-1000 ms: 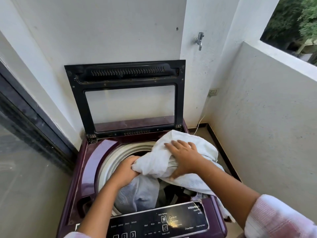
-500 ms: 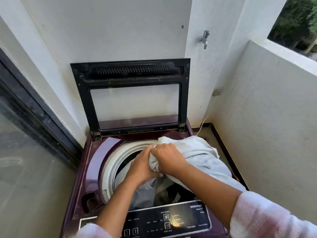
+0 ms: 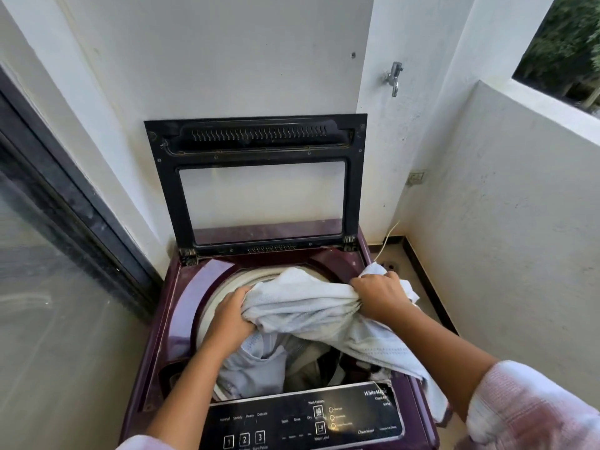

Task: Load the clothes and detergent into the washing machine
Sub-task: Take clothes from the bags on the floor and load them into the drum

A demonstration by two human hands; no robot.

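Top-loading washing machine with glossy maroon plastic body, seen from above. At the far left, a dark-framed sliding glass door meets the rough white plastered wall. The machine's black-framed rectangular lid with clear window stands upright against that wall, hinged at the machine's back edge. The left hand, fingers curled tight, grips the left end of a white, finely textured woven cloth over the left rim of the round pale drum opening. The cloth spans the opening, bunched and creased; below it, pale blue and dark crumpled garments fill the drum. The right hand, closed in a fist, clutches the cloth's right end above the machine's back-right corner; a loose length trails over the right edge. The flat black control panel with buttons 1, 2, 3 lines the front edge. A metal tap projects from the wall at upper right.
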